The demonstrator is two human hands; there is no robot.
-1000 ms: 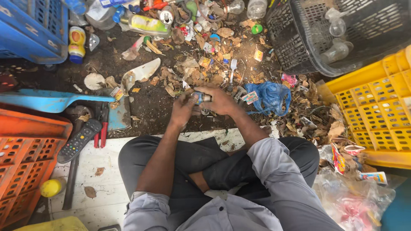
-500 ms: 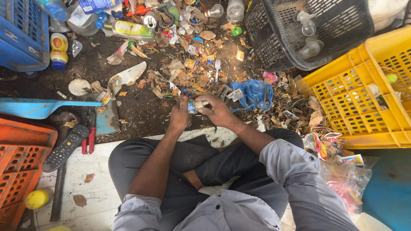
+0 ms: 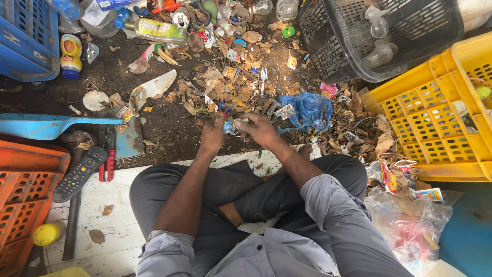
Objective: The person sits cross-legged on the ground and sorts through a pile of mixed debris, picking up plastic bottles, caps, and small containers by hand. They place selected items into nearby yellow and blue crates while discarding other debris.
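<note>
I sit cross-legged on a white board at the edge of a dirt patch strewn with rubbish. My left hand and my right hand meet over the litter, both closed on a small crumpled piece of scrap with blue and silvery parts. What the scrap is cannot be told. A blue plastic bag lies just right of my right hand. Dry leaves, wrappers and a white plastic fork lie beyond the hands.
A yellow crate stands at the right, a black basket with clear bottles behind it. A blue crate is far left, an orange crate near left. A blue scoop, red-handled pliers and a remote control lie left of my knee.
My view has shifted slightly, so the scene sits a little differently in frame. Both hands stay together on the same small scrap, turning it slightly.
</note>
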